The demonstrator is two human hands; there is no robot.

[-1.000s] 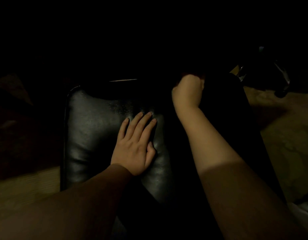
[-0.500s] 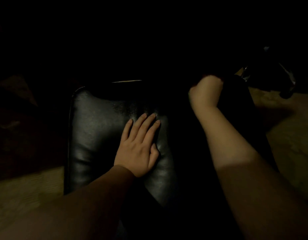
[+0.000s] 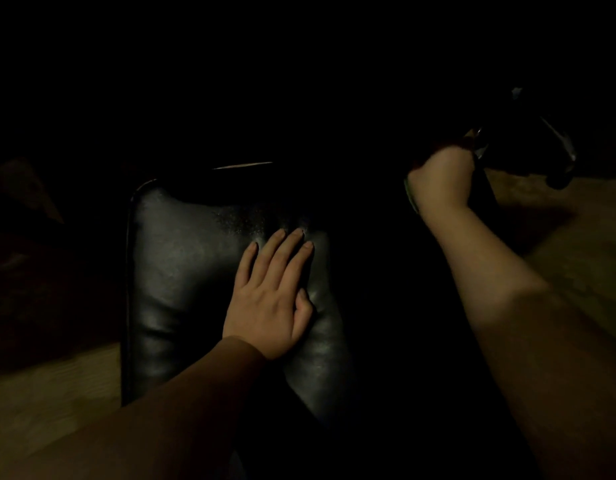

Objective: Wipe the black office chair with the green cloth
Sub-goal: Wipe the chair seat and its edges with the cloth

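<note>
Left to right.

The black office chair (image 3: 181, 271) pad has its long axis running away from me. Its left half is lit; the right half is lost in shadow.

My left hand (image 3: 268, 306) lies flat on the pad near the middle. The fingers (image 3: 282, 251) are straight and close together, thumb alongside. It holds nothing and just braces the pad. Pale specks (image 3: 240, 216) sit on the leather just past those fingertips, toward the far edge.

My right hand (image 3: 440, 181) is a fist out at the pad's far right edge, fingers curled on the green cloth (image 3: 411, 197). Only a thin greenish strip shows at the heel of the fist; the rest is hidden. A wheeled base (image 3: 559, 161) is just beyond the fist, probably the chair's own.

Key relation: the right hand has the cloth, well apart from the left hand. The specked patch lies to the left of the cloth and nearer my left fingertips. My read is that the next stroke has to come back leftward across the pad's short axis.

Delta vs the earlier frames: the right fist has slid rightward, from near the pad's middle out to the right edge. The left hand has barely shifted.
</note>
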